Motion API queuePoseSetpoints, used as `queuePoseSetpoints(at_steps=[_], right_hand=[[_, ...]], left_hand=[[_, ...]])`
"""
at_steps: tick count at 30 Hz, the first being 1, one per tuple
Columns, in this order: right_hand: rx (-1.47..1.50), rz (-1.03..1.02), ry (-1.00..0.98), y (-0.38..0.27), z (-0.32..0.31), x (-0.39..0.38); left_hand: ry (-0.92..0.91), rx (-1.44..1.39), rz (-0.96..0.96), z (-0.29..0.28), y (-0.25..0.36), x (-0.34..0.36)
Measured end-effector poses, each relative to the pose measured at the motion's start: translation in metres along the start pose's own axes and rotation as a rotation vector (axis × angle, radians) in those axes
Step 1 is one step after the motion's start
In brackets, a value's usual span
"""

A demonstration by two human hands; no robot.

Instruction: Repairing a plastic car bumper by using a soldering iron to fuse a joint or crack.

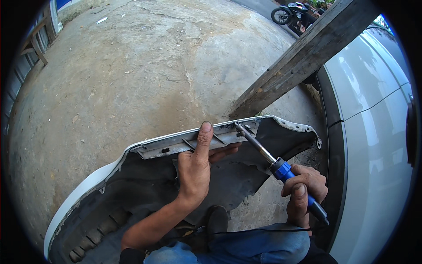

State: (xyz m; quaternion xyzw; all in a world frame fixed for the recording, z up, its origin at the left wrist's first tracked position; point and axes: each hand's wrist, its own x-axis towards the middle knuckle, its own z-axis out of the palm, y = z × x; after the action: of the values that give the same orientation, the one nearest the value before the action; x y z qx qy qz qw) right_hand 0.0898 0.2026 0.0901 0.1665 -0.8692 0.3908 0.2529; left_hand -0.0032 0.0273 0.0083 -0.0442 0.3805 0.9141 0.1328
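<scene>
R hand: R hand (305, 188) wrapped snug round blue grip of soldering iron (280, 169).
Iron pos.: in R hand, to R of L hand; tip at panel's upper flange.
Iron look: blue grip, dk collar, bare metal shaft.
Iron dir.: tip up-L; long axis diag., lower R to upper L.
L hand: L hand (194, 174) gripping flange, thumb on rim, fingers under.
Panel: panel (149, 174) in front of person; white outer edge, dk inside, grey ribbed flange; long axis lower L to upper R.
Beyond: white car (373, 136) on R, wooden post (303, 57), motorbike (292, 15) far.
</scene>
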Motion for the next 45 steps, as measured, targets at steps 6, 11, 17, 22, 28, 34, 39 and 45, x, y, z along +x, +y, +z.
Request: queuePoseSetpoints(at_steps=[6, 11, 17, 22, 28, 34, 39, 45], right_hand=[[0.009, -0.011, 0.023, -0.001, 0.002, 0.001], [0.001, -0.011, 0.003, 0.000, -0.002, 0.001], [0.030, -0.018, 0.024, 0.001, 0.004, 0.001], [0.020, -0.036, 0.034, 0.001, 0.000, 0.001], [-0.052, -0.008, 0.082, 0.001, 0.007, -0.001], [-0.040, -0.001, 0.096, -0.001, 0.007, 0.000], [-0.032, -0.002, 0.104, 0.000, 0.009, -0.002], [0.032, -0.053, 0.044, 0.005, -0.001, -0.004]], left_hand=[[0.001, 0.004, -0.011, 0.000, -0.001, -0.001], [0.001, -0.002, -0.013, 0.002, 0.001, 0.000], [0.012, 0.012, 0.000, 0.000, 0.005, -0.001], [0.004, -0.003, -0.010, 0.003, 0.000, 0.000], [0.005, 0.012, -0.011, 0.001, 0.002, -0.001], [-0.003, 0.020, -0.013, 0.004, 0.003, -0.001], [0.001, 0.036, -0.006, 0.001, 0.002, -0.001], [-0.002, 0.036, -0.004, 0.002, 0.001, -0.001]])
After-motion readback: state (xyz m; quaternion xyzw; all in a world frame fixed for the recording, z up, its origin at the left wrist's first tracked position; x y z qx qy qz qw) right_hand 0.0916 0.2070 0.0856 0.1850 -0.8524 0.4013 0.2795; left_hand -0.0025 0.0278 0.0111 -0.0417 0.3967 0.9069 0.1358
